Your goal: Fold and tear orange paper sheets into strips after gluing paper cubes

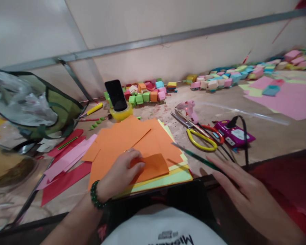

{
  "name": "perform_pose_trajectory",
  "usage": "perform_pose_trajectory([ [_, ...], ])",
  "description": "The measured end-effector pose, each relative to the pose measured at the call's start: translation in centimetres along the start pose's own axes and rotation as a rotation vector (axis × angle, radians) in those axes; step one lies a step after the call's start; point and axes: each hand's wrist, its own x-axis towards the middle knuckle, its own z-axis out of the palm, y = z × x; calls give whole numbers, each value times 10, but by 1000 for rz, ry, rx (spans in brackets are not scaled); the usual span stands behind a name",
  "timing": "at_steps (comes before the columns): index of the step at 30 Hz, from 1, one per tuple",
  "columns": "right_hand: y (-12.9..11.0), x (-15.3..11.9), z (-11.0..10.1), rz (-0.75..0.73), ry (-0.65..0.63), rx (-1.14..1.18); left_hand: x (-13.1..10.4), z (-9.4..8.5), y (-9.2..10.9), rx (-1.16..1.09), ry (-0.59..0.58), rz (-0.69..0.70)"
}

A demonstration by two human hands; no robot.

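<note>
On the stack of orange paper (117,136) in front of me rests my left hand (122,172), fingers curled, thumb and fingers at the left edge of a smaller orange paper piece (154,166). A green bead bracelet circles that wrist. Yellow and pale green sheets (165,183) peek out from under the orange stack. My right hand (237,180) holds a slim dark green pencil (197,157) between thumb and fingers, its tip pointing left toward the stack's right edge. Part of the pencil is hidden by the hand.
Yellow-handled scissors (201,139), a pink glue gun (190,110) and a purple power strip (232,132) lie right. A phone (116,95) leans on a tape roll (121,112). Colourful paper cubes (148,95) line the wall. Red and pink strips (68,160) and a green bag (61,109) are left.
</note>
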Motion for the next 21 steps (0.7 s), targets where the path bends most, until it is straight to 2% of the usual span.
perform_pose_trajectory([
  [4,-11,-3,11,53,-69,11,0,-1,-2,-36,-37,68],
  [7,-19,-4,11,63,-167,69,0,-1,-3,25,-60,92],
  [10,-25,-6,9,65,-252,132,-2,0,-2,139,-80,75],
  [12,-26,-7,9,102,-280,158,-2,0,0,264,-50,77],
  [14,-26,-8,9,152,-309,178,-1,1,0,399,-37,143],
  [16,-26,-8,9,194,-345,203,4,1,-1,465,-139,279],
  [18,-26,-8,8,220,-367,232,11,2,-5,443,-329,399],
  [20,-26,-7,8,229,-379,258,18,4,-10,400,-476,452],
  [21,-25,-7,7,231,-385,266,21,4,-12,389,-513,458],
])
